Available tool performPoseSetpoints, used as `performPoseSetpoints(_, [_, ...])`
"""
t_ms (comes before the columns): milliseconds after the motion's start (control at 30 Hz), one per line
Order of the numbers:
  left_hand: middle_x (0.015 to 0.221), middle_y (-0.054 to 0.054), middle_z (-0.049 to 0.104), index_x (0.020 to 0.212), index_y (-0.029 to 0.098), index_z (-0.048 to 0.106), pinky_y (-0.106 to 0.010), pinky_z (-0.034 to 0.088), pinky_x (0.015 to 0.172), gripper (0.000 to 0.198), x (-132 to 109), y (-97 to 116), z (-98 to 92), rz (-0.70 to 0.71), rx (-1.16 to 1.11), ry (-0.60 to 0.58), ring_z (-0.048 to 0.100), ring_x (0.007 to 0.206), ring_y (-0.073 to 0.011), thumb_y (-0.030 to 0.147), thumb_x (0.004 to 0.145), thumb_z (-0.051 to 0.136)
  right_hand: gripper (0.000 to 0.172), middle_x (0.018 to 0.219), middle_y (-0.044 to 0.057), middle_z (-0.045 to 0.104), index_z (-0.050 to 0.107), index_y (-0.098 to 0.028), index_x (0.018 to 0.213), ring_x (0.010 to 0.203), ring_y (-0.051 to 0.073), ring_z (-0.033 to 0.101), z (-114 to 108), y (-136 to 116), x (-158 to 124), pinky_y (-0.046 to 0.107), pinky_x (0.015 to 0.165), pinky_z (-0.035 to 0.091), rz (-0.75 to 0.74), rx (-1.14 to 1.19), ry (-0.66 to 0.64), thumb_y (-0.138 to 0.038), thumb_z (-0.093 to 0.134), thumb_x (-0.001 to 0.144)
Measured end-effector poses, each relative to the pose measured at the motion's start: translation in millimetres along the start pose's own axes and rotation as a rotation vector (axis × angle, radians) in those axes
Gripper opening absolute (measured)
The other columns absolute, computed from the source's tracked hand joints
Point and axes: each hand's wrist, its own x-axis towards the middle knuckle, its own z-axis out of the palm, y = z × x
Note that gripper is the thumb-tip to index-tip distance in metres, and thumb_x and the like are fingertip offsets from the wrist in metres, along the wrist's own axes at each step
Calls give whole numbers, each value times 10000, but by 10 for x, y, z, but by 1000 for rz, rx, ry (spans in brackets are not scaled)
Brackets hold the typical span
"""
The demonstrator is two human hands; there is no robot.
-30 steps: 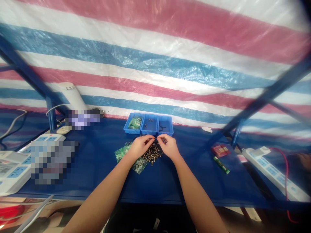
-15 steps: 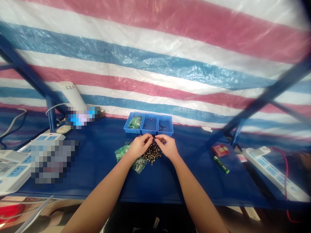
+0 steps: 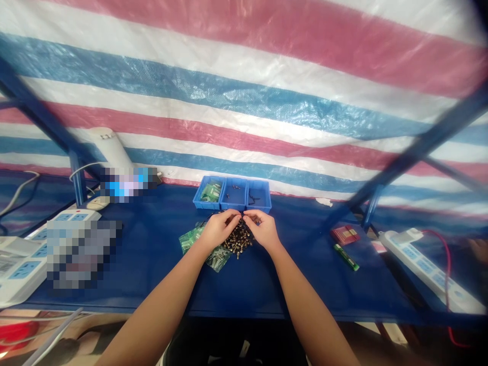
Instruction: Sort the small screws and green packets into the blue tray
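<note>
My left hand (image 3: pixel 220 227) and my right hand (image 3: pixel 261 226) meet almost fingertip to fingertip above a pile of small brass and dark screws (image 3: pixel 239 241). Both hands have their fingers pinched; whatever lies between the tips is too small to make out. Green plastic bags of silvery screws (image 3: pixel 218 258) lie beside and partly under my left hand. Just behind the hands stand three joined blue bins: the left bin (image 3: pixel 207 205) holds green bags, the middle bin (image 3: pixel 233 202) a few small screws, the right bin (image 3: pixel 260 204) some dark pieces.
Power strips lie at the left (image 3: pixel 23 269) and right (image 3: pixel 429 269). A red box (image 3: pixel 345 234) and a green packet (image 3: pixel 346 257) sit on the blue table (image 3: pixel 305 284) at the right. A white cylinder (image 3: pixel 113 150) and blurred-out items are at the left, with striped sheeting behind.
The whole view has shifted very slightly. Both hands stay pinched above the screw pile, with barely any visible movement.
</note>
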Motion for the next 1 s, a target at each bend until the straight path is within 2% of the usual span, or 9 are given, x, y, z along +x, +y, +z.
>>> performPoseSetpoints(133, [649,27,618,1061,216,656,-208,435,580,293,1,-32,24,2,-2,28,556,567,-113,431,937,502,215,850,48,745,737,-196,963,706,180,660,3,13,6,304,686,540,16,5,15,-335,643,829])
performPoseSetpoints(333, [752,-6,690,969,206,674,-215,442,598,318,2,-28,15,8,9,16,605,625,-131,422,965,440,237,857,50,742,731,-194,1003,722,179,670,5,16,5,307,704,544,3,34,-4,-325,659,819])
performPoseSetpoints(500, [704,10,670,1080,215,661,-219,454,605,317,1,-55,34,3,1,32,594,600,-130,443,940,490,220,844,52,744,733,-191,968,707,183,672,-1,12,5,311,689,542,24,46,22,-339,655,825])
performPoseSetpoints(567, [667,18,647,1062,211,660,-217,447,596,306,2,-56,34,4,3,38,581,584,-125,438,939,495,223,843,53,744,732,-189,967,705,184,673,-3,12,6,312,688,542,30,55,23,-341,661,820])
performPoseSetpoints(767, [837,-3,708,939,212,676,-226,453,670,302,4,-13,1,36,-6,-4,631,710,-135,403,969,444,225,839,55,742,729,-187,975,713,187,681,2,5,5,320,700,547,32,78,-9,-333,669,814])
performPoseSetpoints(900, [728,11,676,1034,219,664,-227,442,607,293,3,-24,12,1,12,14,596,617,-134,432,947,483,221,825,55,740,730,-186,957,695,185,672,5,15,11,317,684,545,58,92,-3,-340,674,808])
performPoseSetpoints(1000, [708,14,668,1027,219,661,-226,443,609,290,4,-31,22,0,22,20,595,609,-133,433,947,484,231,827,55,738,729,-188,956,704,188,674,8,17,9,318,690,545,74,110,-8,-352,682,800])
